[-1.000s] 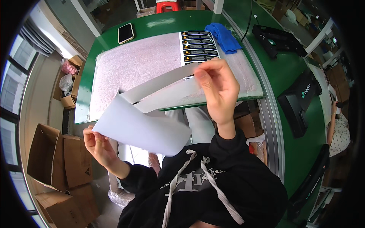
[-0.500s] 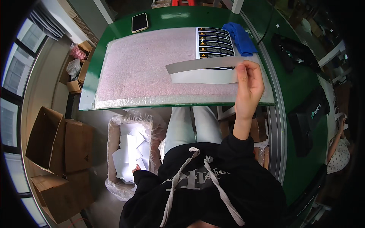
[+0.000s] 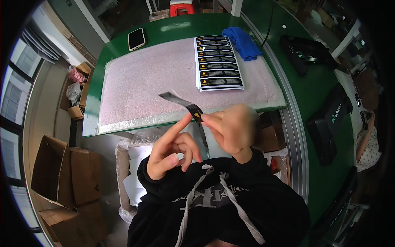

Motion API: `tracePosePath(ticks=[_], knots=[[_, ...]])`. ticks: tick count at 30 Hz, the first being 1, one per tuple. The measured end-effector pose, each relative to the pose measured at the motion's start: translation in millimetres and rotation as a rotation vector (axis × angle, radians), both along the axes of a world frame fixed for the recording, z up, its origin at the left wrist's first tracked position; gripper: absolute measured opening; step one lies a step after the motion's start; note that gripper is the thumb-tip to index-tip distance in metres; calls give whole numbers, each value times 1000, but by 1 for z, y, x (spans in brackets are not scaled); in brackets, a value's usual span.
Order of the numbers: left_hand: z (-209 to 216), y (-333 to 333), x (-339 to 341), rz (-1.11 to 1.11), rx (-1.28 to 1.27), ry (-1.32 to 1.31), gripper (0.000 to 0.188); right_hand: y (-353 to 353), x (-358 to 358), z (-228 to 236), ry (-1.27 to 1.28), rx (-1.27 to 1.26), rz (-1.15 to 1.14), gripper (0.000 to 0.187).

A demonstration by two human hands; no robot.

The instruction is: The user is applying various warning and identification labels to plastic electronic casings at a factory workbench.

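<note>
My right hand (image 3: 230, 129) pinches one end of a thin label strip (image 3: 195, 110), which is black with a yellow warning triangle at that end. The strip curves away to the left over the front edge of the padded mat (image 3: 144, 82). My left hand (image 3: 170, 152) has its index finger stretched up to the strip's edge, the other fingers loosely bent and apart. I cannot tell whether that fingertip presses on the strip. Below the pinch a narrow greyish band hangs over my legs. On the mat lies a stack of black warning-label sheets (image 3: 218, 66).
A blue cloth (image 3: 242, 43) lies beside the sheets, and a phone (image 3: 136, 39) rests at the table's far left. Below, a plastic-lined box (image 3: 122, 164) holds white paper pieces. Cardboard boxes (image 3: 51, 173) stand left. Black equipment parts (image 3: 329, 123) and another person (image 3: 367, 150) are to the right.
My left hand has risen from the paper box to the strip. My right hand has drawn the strip down toward me and turned it, showing its black face. The sheets are uncovered.
</note>
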State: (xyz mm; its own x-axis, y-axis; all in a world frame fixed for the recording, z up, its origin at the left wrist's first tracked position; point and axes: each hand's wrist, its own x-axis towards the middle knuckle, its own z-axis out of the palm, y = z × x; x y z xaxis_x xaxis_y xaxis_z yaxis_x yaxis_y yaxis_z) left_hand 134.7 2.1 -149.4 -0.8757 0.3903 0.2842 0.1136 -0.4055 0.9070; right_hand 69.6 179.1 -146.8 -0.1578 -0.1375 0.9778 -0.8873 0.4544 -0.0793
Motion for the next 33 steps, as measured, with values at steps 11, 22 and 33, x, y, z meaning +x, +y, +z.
tracePosePath(ticks=[11,22,33], knots=[[4,53,-5,241,261,78,86,25,0,-14,-46,29,-209,36],[-8,33,-15,388,-94,125,67,49,-9,1,-298,252,-70,24],[-9,33,-25,417,-275,138,53,66,-14,-1,-563,301,73,16]])
